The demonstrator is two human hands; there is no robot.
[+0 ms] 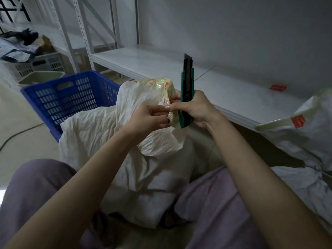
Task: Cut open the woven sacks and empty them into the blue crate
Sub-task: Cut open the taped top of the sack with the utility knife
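Observation:
A crumpled white woven sack (100, 130) stands between my knees, its neck wrapped in yellowish tape with red print (161, 87). My left hand (149, 117) pinches the taped neck from the left. My right hand (195, 106) grips a green utility knife (186, 90) upright, its dark blade pointing up, while the fingertips also touch the tape. The blue slatted crate (59, 97) sits just behind and left of the sack. A second taped white sack (305, 137) leans at the right edge, and another white sack (301, 191) lies below it.
A low white shelf board (224, 87) runs behind the sack, with a small red tag (278, 87) on it. White racking posts (84, 33) rise at the back left. A grey crate (41, 63) with bags and a beige bin (41, 77) stand behind the blue crate.

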